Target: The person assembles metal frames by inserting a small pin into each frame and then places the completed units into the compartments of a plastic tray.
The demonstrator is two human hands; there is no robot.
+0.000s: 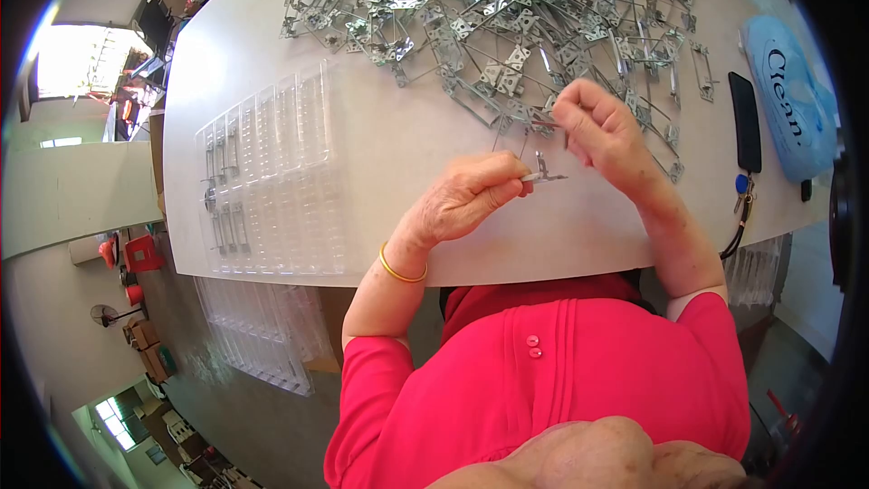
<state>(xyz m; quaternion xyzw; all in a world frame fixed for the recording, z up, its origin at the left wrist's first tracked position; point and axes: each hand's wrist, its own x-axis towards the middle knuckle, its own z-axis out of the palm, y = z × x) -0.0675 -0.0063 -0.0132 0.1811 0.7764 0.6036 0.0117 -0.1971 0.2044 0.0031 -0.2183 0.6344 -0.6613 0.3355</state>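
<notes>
**Big heap of metal parts (pixel 507 23), one piece in hand**

So, head view: a small metal piece (pixel 547 177) was pinched between the thumb and fingers of the left hand (pixel 475 192), held up over the near part of the white table (pixel 507 258). The right hand (pixel 602 131) was raised just beside it, fingers curled in; whether anything was gripped there honestly couldn't be told, it was kinda blurry. The heap was spread across the table beyond both hands. Off to the left, clear plastic trays (pixel 285 208) were laid out, with a few metal pieces (pixel 232 226) lined up toward the left end. Over on the right, a black phone (pixel 745 118) was parked next to a blue package (pixel 789 95) marked "Clean."
</notes>
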